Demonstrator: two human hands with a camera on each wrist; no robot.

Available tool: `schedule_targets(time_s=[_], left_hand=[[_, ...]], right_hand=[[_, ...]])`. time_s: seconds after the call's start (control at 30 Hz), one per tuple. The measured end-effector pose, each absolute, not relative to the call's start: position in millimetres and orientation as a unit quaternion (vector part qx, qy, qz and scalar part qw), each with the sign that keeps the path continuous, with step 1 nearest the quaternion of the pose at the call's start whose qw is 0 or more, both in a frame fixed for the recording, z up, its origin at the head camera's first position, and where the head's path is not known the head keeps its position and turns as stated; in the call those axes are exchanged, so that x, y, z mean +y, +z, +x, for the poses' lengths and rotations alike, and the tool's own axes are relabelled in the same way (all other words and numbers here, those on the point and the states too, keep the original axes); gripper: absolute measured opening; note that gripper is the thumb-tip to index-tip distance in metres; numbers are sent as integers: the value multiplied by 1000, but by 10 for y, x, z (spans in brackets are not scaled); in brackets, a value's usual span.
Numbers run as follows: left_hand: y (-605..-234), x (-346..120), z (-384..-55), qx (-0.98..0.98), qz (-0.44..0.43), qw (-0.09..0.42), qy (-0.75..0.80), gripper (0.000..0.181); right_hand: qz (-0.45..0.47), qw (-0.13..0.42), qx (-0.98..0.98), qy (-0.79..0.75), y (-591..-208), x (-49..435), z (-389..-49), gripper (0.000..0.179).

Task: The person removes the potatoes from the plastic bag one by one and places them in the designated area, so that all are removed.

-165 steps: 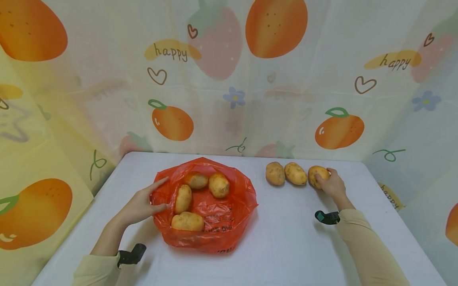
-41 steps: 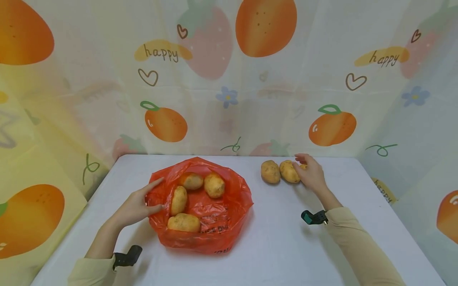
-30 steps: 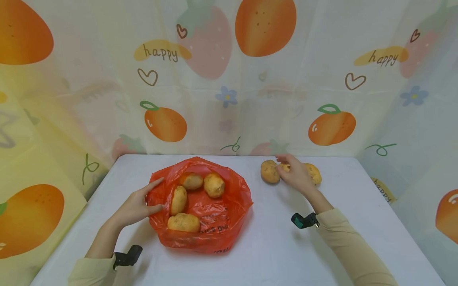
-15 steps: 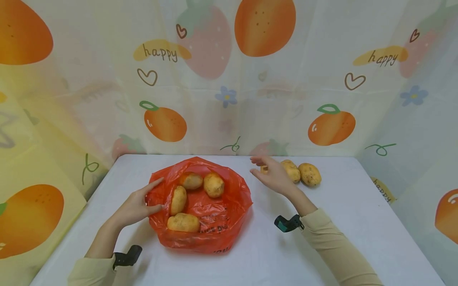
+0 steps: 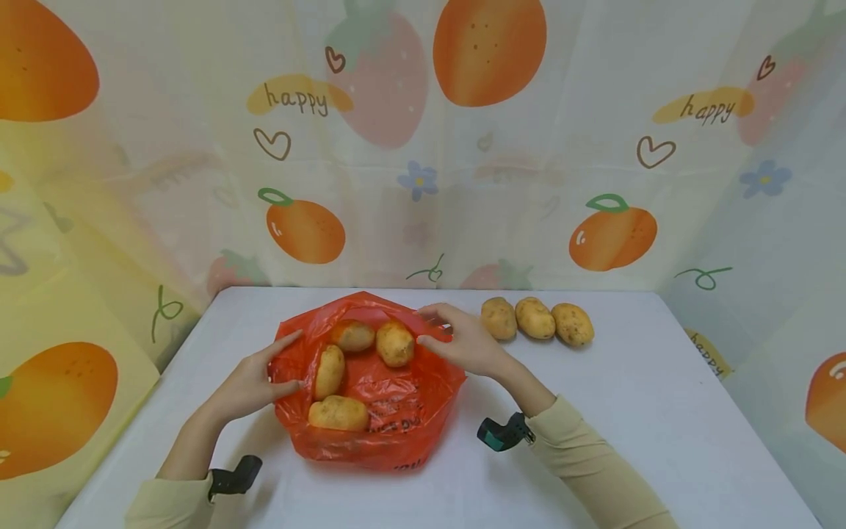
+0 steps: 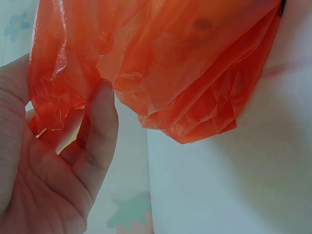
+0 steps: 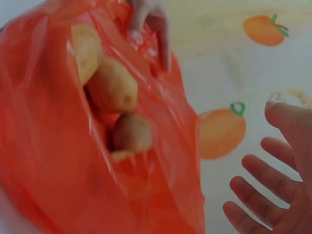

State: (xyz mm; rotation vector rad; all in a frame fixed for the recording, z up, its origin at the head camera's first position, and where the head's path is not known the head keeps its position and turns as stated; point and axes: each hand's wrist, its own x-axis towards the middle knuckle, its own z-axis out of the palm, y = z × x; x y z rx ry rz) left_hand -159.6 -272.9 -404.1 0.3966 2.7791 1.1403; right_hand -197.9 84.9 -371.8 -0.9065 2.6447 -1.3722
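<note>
A red plastic bag (image 5: 370,447) stands with its mouth wide on the table, several potatoes (image 5: 338,413) inside it. My left hand (image 5: 247,382) holds the bag's left side; in the left wrist view its fingers (image 6: 101,124) curl round the bunched plastic. Over the bag's right rear rim reaches my right hand (image 5: 465,344), with nothing in it. Its fingers (image 7: 261,180) are spread apart in the right wrist view; whether they touch the plastic I cannot tell. Three potatoes sit in a row to the bag's right: a left one (image 5: 499,319), a middle one (image 5: 534,318) and a right one (image 5: 573,325).
The white table (image 5: 595,426) ends at a printed fabric curtain (image 5: 502,206) behind and at both sides. Black wrist cameras hang below the left wrist (image 5: 235,474) and the right wrist (image 5: 505,431).
My right hand has let go of the right-hand potato and travelled left past the row to the bag's rim. The left hand keeps its place on the bag.
</note>
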Motion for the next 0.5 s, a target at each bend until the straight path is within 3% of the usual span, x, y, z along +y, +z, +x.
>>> schedule_targets(time_s=[0.23, 0.5], left_hand=[[-4065, -2723, -1600, 919, 130, 50, 370, 78], [-4082, -2709, -1602, 922, 129, 49, 361, 78]], right_hand=[[-331, 30, 841, -427, -3726, 613, -1892, 39], [-329, 92, 842, -418, -3817, 387, -1786, 42]])
